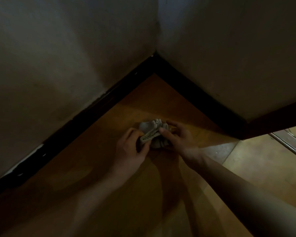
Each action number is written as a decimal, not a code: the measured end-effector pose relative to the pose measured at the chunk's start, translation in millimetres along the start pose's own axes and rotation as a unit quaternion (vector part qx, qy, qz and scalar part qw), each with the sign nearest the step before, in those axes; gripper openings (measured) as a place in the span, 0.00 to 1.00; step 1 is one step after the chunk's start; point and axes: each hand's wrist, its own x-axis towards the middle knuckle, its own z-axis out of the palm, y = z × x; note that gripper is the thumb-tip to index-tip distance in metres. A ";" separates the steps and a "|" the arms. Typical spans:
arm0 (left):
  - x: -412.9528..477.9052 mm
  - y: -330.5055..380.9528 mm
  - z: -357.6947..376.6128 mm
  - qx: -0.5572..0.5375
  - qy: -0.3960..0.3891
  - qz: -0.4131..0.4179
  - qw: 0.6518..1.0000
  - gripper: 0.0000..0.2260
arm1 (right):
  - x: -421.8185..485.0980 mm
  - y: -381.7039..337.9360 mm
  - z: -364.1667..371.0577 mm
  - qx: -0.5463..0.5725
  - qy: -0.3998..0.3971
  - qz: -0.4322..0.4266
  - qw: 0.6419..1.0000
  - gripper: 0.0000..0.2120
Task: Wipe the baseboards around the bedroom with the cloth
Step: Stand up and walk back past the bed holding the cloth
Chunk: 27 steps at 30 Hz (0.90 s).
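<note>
Looking down through the head camera, I am facing a dim corner (155, 56) where the left wall (50, 57) and the right wall (229, 48) are meeting. A black baseboard (79, 120) is running along the foot of both walls and turning at that corner. Pale chips are showing on its left run, low at the left of the view.

I am holding the cloth (152, 132) between both hands, out in front of me over the orange-brown floor (92, 177). The cloth is grey and bunched into folds, with its layered edges showing on top. It is sitting well apart from the baseboard, roughly midway between the two runs. I cannot tell whether it is touching the floor.

My left hand (130, 147) is gripping the cloth's near left end, with the fingers curled round it. My right hand (179, 135) is clamping the right side, with the thumb pressing on top of the folds and the fingers wrapping round the far edge. The two hands are close together, with only the cloth between them, and both forearms are reaching in from the bottom of the view.

To the right, the baseboard is giving way to a brown board (278, 117). Below it a brighter patch of floor is lying beside a metal strip (289, 146).
</note>
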 end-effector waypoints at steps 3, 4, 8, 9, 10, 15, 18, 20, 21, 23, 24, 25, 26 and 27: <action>0.4 -6.5 -1.6 -0.037 0.032 -0.078 0.996 0.06 | 4.5 0.1 -0.6 0.003 0.002 -0.026 1.000 0.25; 0.3 -9.5 -2.7 -0.052 0.035 -0.107 0.992 0.07 | 6.0 -1.4 -2.8 -0.031 0.003 -0.040 0.999 0.26; 1.6 -15.6 -11.2 -0.076 0.049 -0.191 0.977 0.10 | 17.5 1.7 -17.3 -0.267 -0.001 -0.106 0.958 0.27; 3.3 -16.7 -12.8 -0.075 0.059 -0.206 0.974 0.12 | 20.0 4.4 -20.0 -0.315 0.009 -0.124 0.941 0.27; 5.1 -18.5 -14.0 -0.067 0.069 -0.210 0.973 0.15 | 22.3 6.7 -21.4 -0.352 0.022 -0.140 0.925 0.27; 11.7 -29.3 -21.9 0.141 0.012 -0.065 0.988 0.32 | 26.7 6.6 -22.1 -0.415 0.034 -0.222 0.882 0.20; 21.4 -35.7 -27.2 0.285 -0.069 0.111 0.950 0.35 | 28.6 2.0 -16.8 -0.421 0.018 -0.245 0.873 0.19; 26.9 -37.0 -26.2 0.292 -0.089 0.163 0.938 0.31 | 31.5 0.6 -13.8 -0.442 0.000 -0.249 0.862 0.21; 28.8 -35.7 -25.6 0.290 -0.088 0.169 0.938 0.28 | 32.3 0.8 -13.3 -0.454 -0.010 -0.252 0.855 0.21; 31.9 -32.7 -24.5 0.291 -0.070 0.177 0.937 0.25 | 30.3 0.6 -14.3 -0.473 -0.011 -0.268 0.839 0.19; 33.1 -31.0 -24.3 0.290 -0.058 0.184 0.937 0.22 | 27.9 0.3 -15.7 -0.478 -0.001 -0.282 0.832 0.18; 33.8 -30.1 -24.0 0.285 -0.046 0.193 0.938 0.20 | 25.5 0.5 -17.5 -0.479 0.014 -0.303 0.824 0.17; 34.3 -28.8 -23.9 0.275 -0.034 0.202 0.939 0.18 | 23.2 0.2 -19.2 -0.477 0.031 -0.329 0.814 0.16; 33.4 -28.7 -23.1 0.257 -0.024 0.211 0.943 0.16 | 21.0 0.6 -21.0 -0.471 0.045 -0.355 0.806 0.15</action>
